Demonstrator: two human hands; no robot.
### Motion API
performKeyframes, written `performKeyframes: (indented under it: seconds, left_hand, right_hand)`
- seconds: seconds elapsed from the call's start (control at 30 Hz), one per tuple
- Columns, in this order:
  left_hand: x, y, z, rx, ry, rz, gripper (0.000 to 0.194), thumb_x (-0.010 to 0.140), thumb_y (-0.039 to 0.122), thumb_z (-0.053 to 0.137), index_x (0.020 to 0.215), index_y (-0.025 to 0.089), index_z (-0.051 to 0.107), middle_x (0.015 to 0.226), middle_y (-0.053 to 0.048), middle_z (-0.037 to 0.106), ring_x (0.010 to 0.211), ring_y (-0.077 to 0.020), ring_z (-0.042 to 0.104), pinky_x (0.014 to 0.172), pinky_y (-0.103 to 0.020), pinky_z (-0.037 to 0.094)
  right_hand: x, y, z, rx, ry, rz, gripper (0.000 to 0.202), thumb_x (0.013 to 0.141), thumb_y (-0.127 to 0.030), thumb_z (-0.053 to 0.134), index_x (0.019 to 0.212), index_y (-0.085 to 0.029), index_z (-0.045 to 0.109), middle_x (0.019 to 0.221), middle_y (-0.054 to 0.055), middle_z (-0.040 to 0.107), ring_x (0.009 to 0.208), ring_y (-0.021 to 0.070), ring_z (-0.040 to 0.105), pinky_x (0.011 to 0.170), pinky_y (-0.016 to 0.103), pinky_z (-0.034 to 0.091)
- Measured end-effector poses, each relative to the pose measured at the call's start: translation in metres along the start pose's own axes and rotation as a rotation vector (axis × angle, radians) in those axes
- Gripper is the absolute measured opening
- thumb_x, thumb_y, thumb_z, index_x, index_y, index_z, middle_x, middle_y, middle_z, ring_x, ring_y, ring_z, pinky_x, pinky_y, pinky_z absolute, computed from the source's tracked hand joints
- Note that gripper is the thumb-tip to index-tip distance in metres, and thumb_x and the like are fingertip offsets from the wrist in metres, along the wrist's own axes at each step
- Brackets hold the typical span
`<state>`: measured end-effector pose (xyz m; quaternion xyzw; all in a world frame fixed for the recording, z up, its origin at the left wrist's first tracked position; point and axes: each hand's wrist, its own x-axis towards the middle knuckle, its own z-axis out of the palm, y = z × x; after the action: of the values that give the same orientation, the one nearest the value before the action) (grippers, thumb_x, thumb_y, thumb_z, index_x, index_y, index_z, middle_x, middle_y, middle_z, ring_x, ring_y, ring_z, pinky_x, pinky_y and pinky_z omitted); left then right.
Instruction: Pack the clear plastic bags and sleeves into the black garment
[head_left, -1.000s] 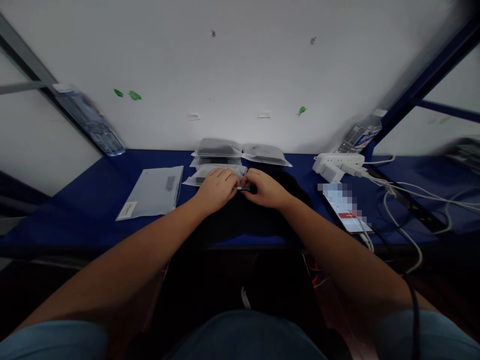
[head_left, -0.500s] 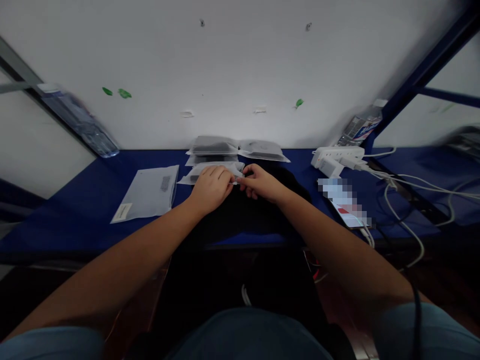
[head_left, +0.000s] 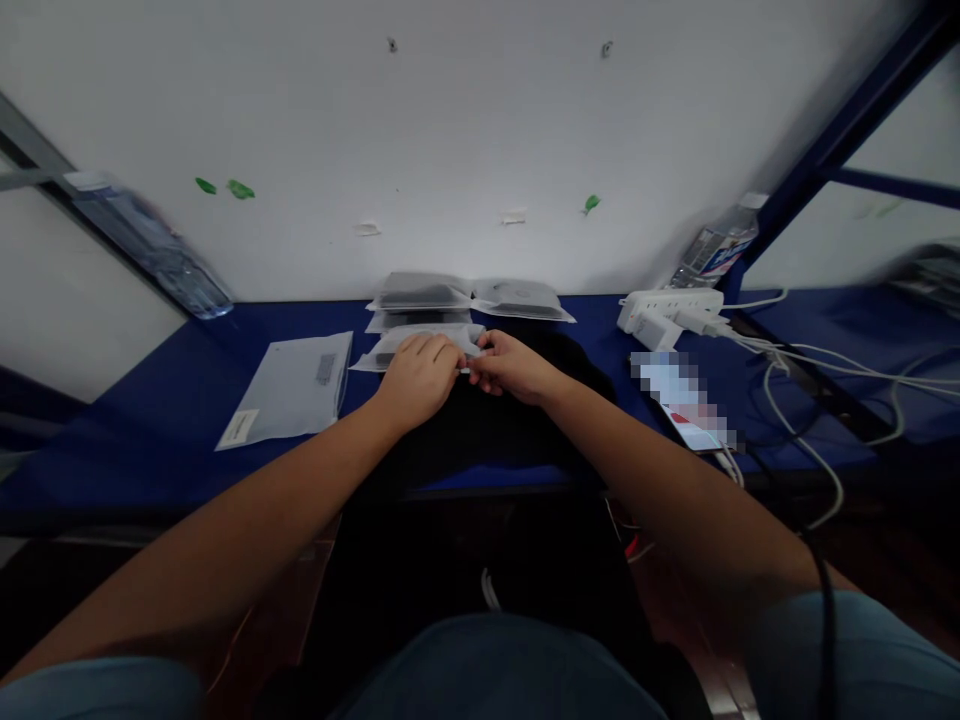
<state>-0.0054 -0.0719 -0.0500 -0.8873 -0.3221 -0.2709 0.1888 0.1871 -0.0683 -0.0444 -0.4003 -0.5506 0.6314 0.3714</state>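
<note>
Above the far part of the black cloth (head_left: 465, 430), left hand (head_left: 421, 382) and right hand (head_left: 517, 368) nearly meet, fingers bent; whether either grips anything, I cannot tell. Beyond the cloth, the frosted pouch (head_left: 384, 347) lies crosswise, nearer the left hand.

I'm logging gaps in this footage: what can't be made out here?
All in the head view:
Whether the bare left hand and bare right hand grip the nearest frosted plastic bag: fingers hide the contact.
What the dark-edged phone shows: pixelated.
Print on the flat, frosted plastic bag at left: too small.
Dark object at far right: blurred, cut off by the edge.
</note>
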Motion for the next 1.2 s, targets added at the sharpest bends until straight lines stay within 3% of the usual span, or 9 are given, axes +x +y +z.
performKeyframes:
  seconds: [0.3,0.5,0.63,0.8,1.0,1.2]
  left_hand:
    - [0.000,-0.001,-0.004,-0.093,-0.029,-0.023,0.009,0.092,0.017,0.054,0.094,0.018,0.063,0.093,-0.009,0.065,0.092,-0.0268,0.061,0.087,-0.044,0.048]
    - [-0.002,-0.010,-0.008,-0.184,-0.033,0.064,0.014,0.097,0.029,0.057,0.103,0.019,0.066,0.097,-0.007,0.064,0.092,-0.0235,0.060,0.086,-0.039,0.050]
    - [-0.002,-0.008,-0.005,-0.146,0.014,0.076,0.013,0.098,0.025,0.056,0.101,0.017,0.066,0.096,-0.008,0.064,0.091,-0.0232,0.060,0.085,-0.038,0.050]
    - [0.000,-0.004,-0.002,-0.088,-0.027,0.090,0.015,0.098,0.021,0.052,0.098,0.016,0.065,0.096,-0.010,0.065,0.090,-0.0256,0.059,0.085,-0.042,0.049]
    - [-0.001,-0.003,-0.004,-0.197,-0.021,-0.004,0.004,0.093,0.019,0.060,0.095,0.019,0.063,0.096,-0.007,0.065,0.091,-0.0243,0.060,0.086,-0.041,0.048]
    - [0.000,-0.003,-0.003,-0.257,0.009,0.015,0.006,0.093,0.019,0.060,0.087,0.020,0.062,0.089,-0.005,0.065,0.086,-0.0226,0.060,0.082,-0.039,0.047]
  right_hand:
    - [0.002,0.006,-0.005,0.027,-0.035,-0.033,0.038,0.075,-0.017,0.072,0.093,-0.025,0.039,0.064,-0.006,0.064,0.050,0.0092,0.053,0.039,0.016,0.036]
    - [0.001,0.007,-0.007,0.003,-0.049,-0.064,0.033,0.075,-0.018,0.066,0.094,-0.024,0.040,0.066,-0.005,0.065,0.052,0.0097,0.054,0.041,0.017,0.037]
    - [0.000,0.006,-0.009,-0.065,-0.024,-0.080,0.035,0.074,-0.016,0.066,0.095,-0.025,0.039,0.066,-0.006,0.065,0.050,0.0085,0.050,0.042,0.017,0.036]
    - [0.000,0.006,-0.009,-0.102,-0.019,-0.073,0.033,0.074,-0.013,0.062,0.095,-0.025,0.039,0.065,-0.006,0.064,0.051,0.0093,0.052,0.043,0.018,0.036]
    - [0.002,0.008,-0.008,-0.035,-0.015,-0.077,0.031,0.077,-0.012,0.059,0.097,-0.024,0.038,0.063,-0.007,0.062,0.050,0.0088,0.051,0.041,0.017,0.036]
    - [0.001,0.009,-0.006,0.003,-0.061,-0.076,0.034,0.080,-0.013,0.062,0.096,-0.025,0.035,0.063,-0.008,0.063,0.047,0.0086,0.053,0.043,0.018,0.041]
